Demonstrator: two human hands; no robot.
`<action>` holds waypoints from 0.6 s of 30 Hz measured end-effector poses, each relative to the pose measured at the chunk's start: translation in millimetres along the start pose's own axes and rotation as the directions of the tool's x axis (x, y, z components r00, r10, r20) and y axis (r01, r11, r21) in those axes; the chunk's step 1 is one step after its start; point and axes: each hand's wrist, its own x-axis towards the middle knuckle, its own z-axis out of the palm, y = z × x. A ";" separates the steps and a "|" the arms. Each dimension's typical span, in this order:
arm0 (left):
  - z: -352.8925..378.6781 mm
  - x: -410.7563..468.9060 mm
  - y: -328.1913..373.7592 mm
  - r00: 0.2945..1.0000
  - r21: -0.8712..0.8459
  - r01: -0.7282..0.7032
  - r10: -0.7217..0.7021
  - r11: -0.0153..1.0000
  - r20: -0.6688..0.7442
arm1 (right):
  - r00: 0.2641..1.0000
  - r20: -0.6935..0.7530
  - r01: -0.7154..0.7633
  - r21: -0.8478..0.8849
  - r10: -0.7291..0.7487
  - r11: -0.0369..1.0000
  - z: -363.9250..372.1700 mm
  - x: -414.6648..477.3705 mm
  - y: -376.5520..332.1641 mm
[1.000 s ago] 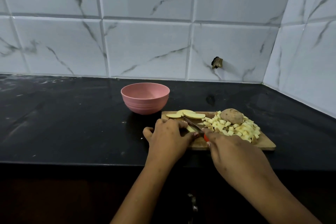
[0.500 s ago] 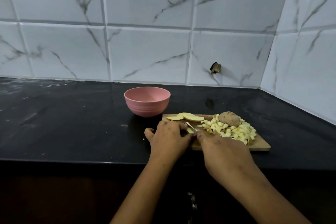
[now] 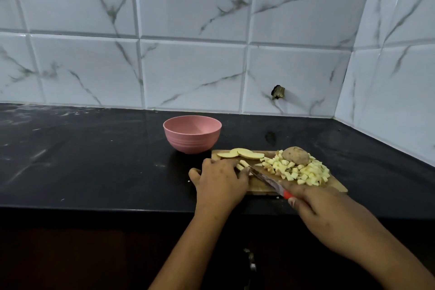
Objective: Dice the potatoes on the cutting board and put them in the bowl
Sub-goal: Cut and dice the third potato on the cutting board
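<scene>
Left hand holds potato strips on the cutting board; right hand grips the knife

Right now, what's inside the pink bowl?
The pink bowl shows only its bare pink inner wall; no potato pieces show. Its near wall hides the very bottom. The diced potato lies on the cutting board.

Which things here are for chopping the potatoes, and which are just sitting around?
For the job: cutting board, knife in the right hand, potato piece held by the left hand, potato slices, diced potato, whole potato, pink bowl.

Just there: black counter, tiled wall, dark stub in the wall, cupboard handle.
</scene>
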 end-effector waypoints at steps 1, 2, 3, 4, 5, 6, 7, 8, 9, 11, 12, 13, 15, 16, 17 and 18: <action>0.1 -0.3 0.3 1.000 0.003 -0.002 0.002 1.000 0.008 | 1.000 -0.013 -0.014 0.038 0.014 0.999 0.8 3.0 5.1; 0.3 -0.8 -0.1 1.000 0.008 -0.005 0.005 1.000 0.014 | 0.999 -0.036 -0.027 0.078 0.030 0.997 1.2 6.7 10.9; 0.9 -1.1 -0.6 1.000 0.020 -0.006 0.006 1.000 0.012 | 0.997 -0.057 -0.038 0.115 0.045 0.993 2.2 11.4 16.8; 1.8 -0.9 -0.9 1.000 0.035 -0.002 0.002 0.999 0.002 | 0.996 -0.074 -0.041 0.151 0.052 0.988 3.3 16.8 22.3; 2.0 -0.6 -0.9 1.000 0.048 0.005 -0.005 0.999 -0.009 | 0.995 -0.083 -0.034 0.198 0.052 0.980 4.9 22.6 26.4; 1.8 0.1 -0.2 1.000 0.060 0.012 -0.011 0.998 -0.014 | 0.996 -0.086 -0.015 0.257 0.038 0.966 7.7 28.7 29.7; 1.2 0.8 1.1 1.000 0.071 0.014 -0.013 0.997 -0.013 | 0.996 -0.089 0.011 0.325 0.019 0.946 11.6 34.3 32.2; 0.4 1.8 2.1 1.000 0.083 0.012 -0.011 0.996 -0.009 | 0.996 -0.094 0.037 0.385 -0.001 0.922 16.3 38.6 33.9; -0.1 3.1 3.0 1.000 0.095 0.010 -0.010 0.995 -0.003 | 0.994 -0.103 0.062 0.430 -0.019 0.901 21.4 41.7 35.0; -1.1 7.3 3.1 1.000 0.120 0.004 -0.004 0.993 -0.001 | 0.988 -0.151 0.096 0.479 -0.026 0.873 30.8 42.7 37.1; -1.3 10.5 2.3 1.000 0.131 -0.002 0.003 0.991 -0.001 | 0.982 -0.190 0.109 0.504 -0.013 0.857 33.8 41.6 38.3; -1.1 13.9 1.3 1.000 0.134 -0.011 0.011 0.991 0.002 | 0.973 -0.232 0.121 0.526 0.005 0.842 35.7 40.4 39.9; -1.0 20.6 1.0 0.999 0.123 -0.041 0.039 0.992 0.014 | 0.958 -0.286 0.137 0.553 0.033 0.822 37.7 38.9 43.5; -0.8 22.5 1.7 0.997 0.125 -0.069 0.065 0.990 0.031 | 0.954 -0.296 0.144 0.563 0.036 0.814 38.2 38.4 44.9; -1.0 23.3 2.5 0.993 0.131 -0.109 0.102 0.985 0.057 | 0.953 -0.302 0.154 0.570 0.032 0.807 38.2 38.2 45.3; -1.1 23.2 2.7 0.986 0.133 -0.152 0.141 0.979 0.090 | 0.952 -0.304 0.164 0.575 0.023 0.802 37.9 37.5 44.9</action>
